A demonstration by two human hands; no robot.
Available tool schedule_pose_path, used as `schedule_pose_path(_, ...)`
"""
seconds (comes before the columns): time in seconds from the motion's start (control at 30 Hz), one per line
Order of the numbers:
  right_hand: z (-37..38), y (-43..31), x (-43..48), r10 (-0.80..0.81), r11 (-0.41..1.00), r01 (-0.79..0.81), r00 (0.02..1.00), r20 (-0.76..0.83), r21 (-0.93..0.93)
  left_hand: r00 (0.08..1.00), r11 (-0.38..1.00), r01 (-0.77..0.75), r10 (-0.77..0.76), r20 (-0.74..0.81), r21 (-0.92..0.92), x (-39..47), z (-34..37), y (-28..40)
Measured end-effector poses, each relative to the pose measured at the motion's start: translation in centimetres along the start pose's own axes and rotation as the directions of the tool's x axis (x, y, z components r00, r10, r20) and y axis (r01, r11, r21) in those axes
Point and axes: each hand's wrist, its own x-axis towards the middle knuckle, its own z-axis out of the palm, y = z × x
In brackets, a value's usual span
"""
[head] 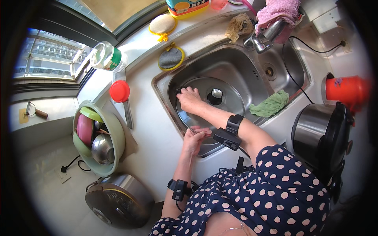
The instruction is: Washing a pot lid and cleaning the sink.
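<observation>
A round glass pot lid (227,115) with a metal rim and a black knob (215,96) lies in the large basin of the stainless steel sink (240,66). My left hand (195,136) grips the lid's near rim, thumb on top and fingers beneath. Across the lid reaches my right arm, and my right hand (189,99) presses a dark scouring pad (179,89), seemingly steel wool, against the far left rim. Most of the pad is hidden under my fingers. On the basin's right edge lies a crumpled green cloth (270,103).
A chrome faucet (260,44) draped with a pink towel (279,14) rises behind the sink. Left stand a green basin of bowls (119,138), a cleaver (128,115), a red-lidded jar (119,91) and a rice cooker (121,200). A dark pot-shaped cooker (313,132) and cord sit right.
</observation>
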Motion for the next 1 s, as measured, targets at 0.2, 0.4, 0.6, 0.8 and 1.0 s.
schedule_pose_path(0.2, 0.9, -1.6, -7.9, -0.275, 0.952, 0.293, 0.946, -0.173, 0.086, 0.996, 0.996, -0.075, 0.077, 0.047, -0.041, 0.4, -1.5, -0.9)
schedule_pose_path(0.4, -1.5, -1.1, -10.5, -0.291, 0.942, 0.277, 0.955, 0.055, 0.188, 0.988, 0.987, -0.154, 0.154, -0.011, -0.05, 0.5, -0.7, -1.0)
schedule_pose_path(0.6, -0.3, 0.9, -0.9, -0.197, 0.98, 0.197, 0.969, 0.151, 0.016, 1.0, 1.0, -0.012, 0.012, 0.003, -0.013, 0.2, -0.6, -0.4)
schedule_pose_path(0.8, -0.9, 8.5, 6.4, 0.18, 0.969, -0.239, 0.86, 0.478, 0.065, 1.0, 1.0, 0.004, -0.003, 0.022, -0.022, 0.4, -0.9, -0.6)
schedule_pose_path(1.0, -0.6, 18.9, -0.1, 0.291, 0.916, -0.345, 0.923, 0.252, 0.205, 0.999, 0.997, 0.016, -0.014, 0.029, -0.071, 0.0, -1.0, -0.2)
